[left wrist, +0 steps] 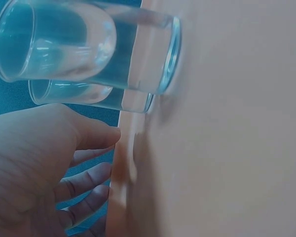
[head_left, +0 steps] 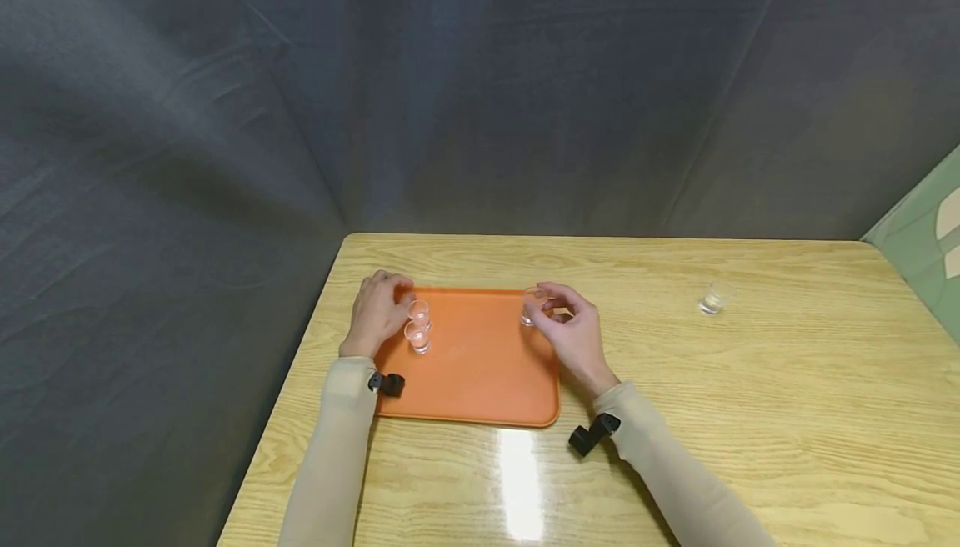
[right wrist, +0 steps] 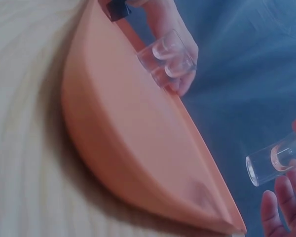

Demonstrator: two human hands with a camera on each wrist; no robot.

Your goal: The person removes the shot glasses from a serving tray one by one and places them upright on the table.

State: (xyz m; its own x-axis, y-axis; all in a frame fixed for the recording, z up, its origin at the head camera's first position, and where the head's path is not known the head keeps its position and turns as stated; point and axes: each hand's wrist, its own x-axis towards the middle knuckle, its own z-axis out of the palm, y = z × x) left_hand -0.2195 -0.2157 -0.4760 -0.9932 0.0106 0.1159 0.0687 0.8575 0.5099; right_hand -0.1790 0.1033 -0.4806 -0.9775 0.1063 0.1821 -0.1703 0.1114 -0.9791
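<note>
Near the back right corner of an orange tray, my right hand pinches a small clear shot glass between thumb and fingers. In the right wrist view this glass is held above the tray surface, with its base toward the tray. My left hand is at the tray's left rim, fingers loosely bent, thumb tip right at the edge in the left wrist view. Beside it, two more shot glasses stand upright on the tray, a nearer one and a farther one.
Another small clear glass stands on the wooden table to the right of the tray. Dark cloth hangs behind the table and along its left side. Green patterned fabric shows at the far right.
</note>
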